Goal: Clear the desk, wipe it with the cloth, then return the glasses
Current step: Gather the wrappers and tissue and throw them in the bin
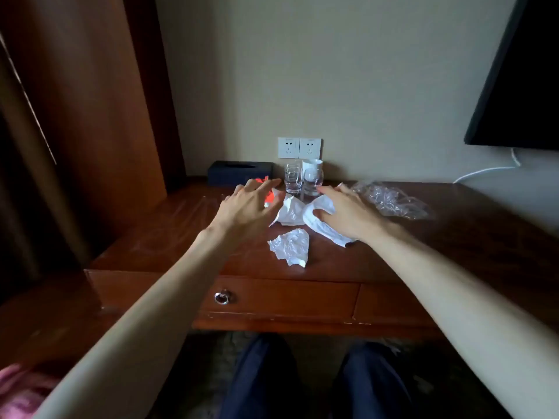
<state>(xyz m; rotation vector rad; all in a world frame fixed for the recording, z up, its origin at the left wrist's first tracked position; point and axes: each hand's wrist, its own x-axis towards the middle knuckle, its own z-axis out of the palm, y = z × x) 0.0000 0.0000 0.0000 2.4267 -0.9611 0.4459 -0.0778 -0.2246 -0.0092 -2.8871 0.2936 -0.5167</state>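
Observation:
Two clear glasses, one left of the other, stand at the back of the wooden desk, with a white cup behind them. My left hand hovers with fingers spread over a red-orange wrapper, mostly hidden beneath it. My right hand lies on a crumpled white paper, its thumb pinching a fold. A second crumpled white paper ball sits nearer the desk's front edge.
A crinkled clear plastic bag lies at the right back. A dark tissue box stands at the back left under two wall sockets. A black screen hangs at upper right. A drawer knob is below the desk edge.

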